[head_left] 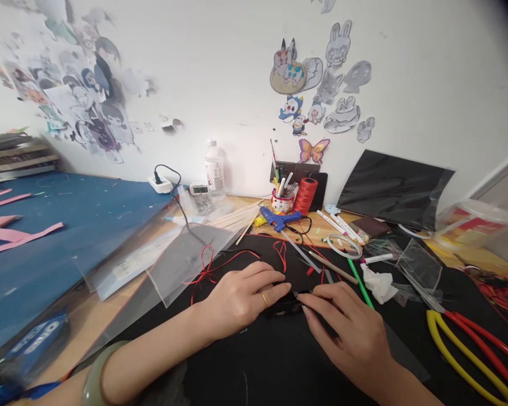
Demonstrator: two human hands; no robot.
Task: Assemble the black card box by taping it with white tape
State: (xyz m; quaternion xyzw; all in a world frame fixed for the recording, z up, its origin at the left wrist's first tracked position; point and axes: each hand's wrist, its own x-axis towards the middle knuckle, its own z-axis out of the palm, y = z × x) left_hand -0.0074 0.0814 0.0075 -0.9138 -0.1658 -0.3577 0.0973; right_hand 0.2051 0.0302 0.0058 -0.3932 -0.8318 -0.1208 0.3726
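My left hand point(248, 296), with a ring on one finger, is closed at the centre, its fingertips at a small black object point(283, 308). That object hardly stands out from the black mat point(220, 361) under it, so its kind cannot be told. From the other side my right hand point(347, 324) pinches at the object's right end, thumb and forefinger close together. A small greyish bit shows between the two hands' fingertips. Thin red cord point(206, 270) lies looped beyond my left hand. A wooden-handled tool point(333, 267) and a green stick point(359, 282) lie beyond my right hand.
Large scissors point(457, 332) with red and yellow handles lie at right, near crumpled tissue point(379, 283). A blue glue gun point(279, 219), red thread spool point(305, 195), pen cup point(283, 200) and bottle point(214, 169) stand farther back. Clear plastic sheets point(186, 259) lie left.
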